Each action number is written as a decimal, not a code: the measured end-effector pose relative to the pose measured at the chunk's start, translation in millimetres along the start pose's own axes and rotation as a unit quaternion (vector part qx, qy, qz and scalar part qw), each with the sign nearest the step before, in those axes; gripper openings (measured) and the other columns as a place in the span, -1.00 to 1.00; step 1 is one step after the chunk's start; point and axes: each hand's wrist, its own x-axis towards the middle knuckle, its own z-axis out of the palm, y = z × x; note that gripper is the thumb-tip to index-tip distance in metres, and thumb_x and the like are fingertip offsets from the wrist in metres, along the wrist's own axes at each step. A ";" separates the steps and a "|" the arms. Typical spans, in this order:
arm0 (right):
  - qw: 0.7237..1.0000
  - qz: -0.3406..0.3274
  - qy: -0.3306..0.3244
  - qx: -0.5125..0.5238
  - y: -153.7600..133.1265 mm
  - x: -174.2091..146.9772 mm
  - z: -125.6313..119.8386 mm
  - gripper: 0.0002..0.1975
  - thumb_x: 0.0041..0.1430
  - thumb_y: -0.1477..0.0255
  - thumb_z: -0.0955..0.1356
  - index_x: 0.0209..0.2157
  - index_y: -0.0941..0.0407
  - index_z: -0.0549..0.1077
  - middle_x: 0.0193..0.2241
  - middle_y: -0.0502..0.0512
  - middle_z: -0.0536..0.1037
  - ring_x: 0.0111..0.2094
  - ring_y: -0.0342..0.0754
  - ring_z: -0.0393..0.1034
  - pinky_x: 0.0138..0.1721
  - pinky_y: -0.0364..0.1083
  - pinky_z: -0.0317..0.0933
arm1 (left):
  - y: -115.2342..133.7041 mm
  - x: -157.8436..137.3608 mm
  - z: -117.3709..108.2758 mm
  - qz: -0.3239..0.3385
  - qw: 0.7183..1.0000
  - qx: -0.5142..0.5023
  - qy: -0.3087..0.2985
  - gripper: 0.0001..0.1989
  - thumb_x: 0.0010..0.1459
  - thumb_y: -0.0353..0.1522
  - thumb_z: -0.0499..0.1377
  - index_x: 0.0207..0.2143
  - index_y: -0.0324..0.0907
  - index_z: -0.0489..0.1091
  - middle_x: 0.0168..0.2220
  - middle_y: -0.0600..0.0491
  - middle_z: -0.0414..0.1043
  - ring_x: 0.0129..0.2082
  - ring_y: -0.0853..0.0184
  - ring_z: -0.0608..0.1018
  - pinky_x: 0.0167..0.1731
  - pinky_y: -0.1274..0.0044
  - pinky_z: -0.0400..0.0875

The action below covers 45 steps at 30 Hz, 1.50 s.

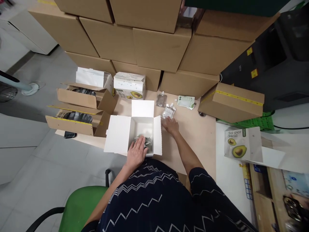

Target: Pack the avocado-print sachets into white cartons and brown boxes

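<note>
An open white box [118, 133] with its flaps folded out stands in front of me on the table. My left hand [138, 150] reaches over its near edge, fingers stretched out flat on the pouches [147, 141] inside; the hand partly hides them. To the right of the box, my right hand [171, 125] rests low over the table with bent, slightly spread fingers. Its fingertips are at the lower edge of a silvery spout pouch [169, 111]. Just beyond lie a grey spout pouch [161, 99] and a white and green spout pouch [185, 101].
Two open cardboard cartons [72, 124] holding dark packs stand on the left. Behind is a closed printed avocado box [129, 85], before a wall of stacked cartons [108, 40]. A tilted carton [234, 101] and another avocado box [242, 145] are on the right.
</note>
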 end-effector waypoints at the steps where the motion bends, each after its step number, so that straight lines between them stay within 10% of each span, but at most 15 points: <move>1: 1.000 -0.007 -0.003 0.009 1.9 -10.9 4.4 -0.33 0.38 0.05 0.13 0.41 0.04 0.08 0.46 0.15 -0.05 0.41 0.33 -0.15 0.29 0.27 -0.04 | 0.0 0.3 -0.2 0.000 1.000 -0.003 0.000 -0.44 0.43 -0.23 -0.13 0.40 -0.23 0.06 0.39 -0.08 0.08 0.32 0.14 0.33 0.21 0.25 0.33; 6: 0.993 0.023 0.000 0.112 18.8 -30.1 -6.2 -0.48 0.40 0.09 0.15 0.12 0.10 0.46 0.13 0.28 0.48 0.12 0.13 0.37 0.07 -0.03 0.21 | -0.2 1.4 0.1 -0.003 1.000 -0.006 -0.004 -0.44 0.43 -0.23 -0.14 0.40 -0.22 0.06 0.39 -0.07 0.09 0.30 0.14 0.35 0.21 0.25 0.33; 9: 0.980 0.097 0.105 0.136 27.0 -14.2 -22.4 -0.41 0.30 0.08 0.29 0.20 0.17 0.34 0.14 0.36 0.42 0.15 0.16 0.32 0.06 -0.05 0.21 | 0.2 1.5 0.5 -0.003 1.000 -0.006 -0.005 -0.44 0.43 -0.23 -0.14 0.40 -0.21 0.05 0.40 -0.07 0.07 0.31 0.14 0.35 0.21 0.24 0.33; 13: 0.977 0.142 0.083 0.139 24.5 9.9 -25.0 -0.23 0.02 0.13 0.50 0.17 0.23 0.32 0.18 0.44 0.34 0.15 0.22 0.29 0.06 -0.01 0.22 | 1.5 1.7 -0.1 -0.006 1.000 -0.003 -0.001 -0.45 0.43 -0.24 -0.15 0.40 -0.21 0.07 0.40 -0.06 0.08 0.31 0.15 0.34 0.22 0.25 0.33; 18: 0.933 0.160 0.064 0.317 23.7 13.9 -11.7 -0.56 -0.08 0.31 0.52 -0.15 0.21 0.50 -0.14 0.33 0.58 -0.11 0.12 0.49 -0.21 -0.11 0.29 | 2.5 1.3 -1.1 -0.008 1.000 -0.003 0.004 -0.45 0.43 -0.25 -0.16 0.39 -0.22 0.09 0.39 -0.07 0.10 0.30 0.16 0.35 0.21 0.26 0.35; 24: 0.906 0.102 0.070 0.405 36.6 -13.9 -21.2 -0.87 0.08 0.36 0.35 -0.38 0.14 0.46 -0.49 0.00 0.53 -0.40 -0.08 0.44 -0.40 -0.19 0.24 | 2.9 0.5 -1.6 -0.009 1.000 -0.004 0.005 -0.45 0.42 -0.25 -0.14 0.39 -0.20 0.08 0.40 -0.06 0.09 0.31 0.17 0.34 0.22 0.28 0.34; 28: 0.893 -0.026 0.221 0.390 40.4 -48.0 -65.2 -0.87 0.10 0.35 0.35 -0.45 0.12 0.38 -0.51 -0.07 0.43 -0.43 -0.13 0.33 -0.35 -0.16 0.25 | 3.7 1.3 -3.0 -0.017 1.000 -0.006 0.002 -0.46 0.42 -0.25 -0.14 0.37 -0.21 0.12 0.40 -0.06 0.10 0.29 0.16 0.37 0.20 0.28 0.36; 35: 0.763 -0.282 0.322 0.484 -27.5 -140.9 -159.3 -0.69 0.23 0.24 0.36 -0.02 0.02 0.42 -0.23 0.03 0.52 -0.20 -0.04 0.47 -0.14 -0.02 0.36 | 4.0 2.0 -3.9 -0.016 1.000 -0.021 -0.001 -0.45 0.41 -0.24 -0.13 0.38 -0.20 0.12 0.39 -0.08 0.12 0.27 0.13 0.39 0.16 0.27 0.40; 45: 0.934 -0.305 0.057 0.176 -139.5 -122.2 -93.1 -0.79 0.30 0.50 0.23 -0.14 0.12 0.47 -0.24 0.07 0.59 -0.22 -0.04 0.43 -0.22 -0.17 0.19 | 4.8 1.0 -2.6 -0.022 0.998 -0.051 0.016 -0.47 0.41 -0.24 -0.12 0.34 -0.25 0.18 0.38 -0.10 0.16 0.28 0.16 0.38 0.15 0.33 0.39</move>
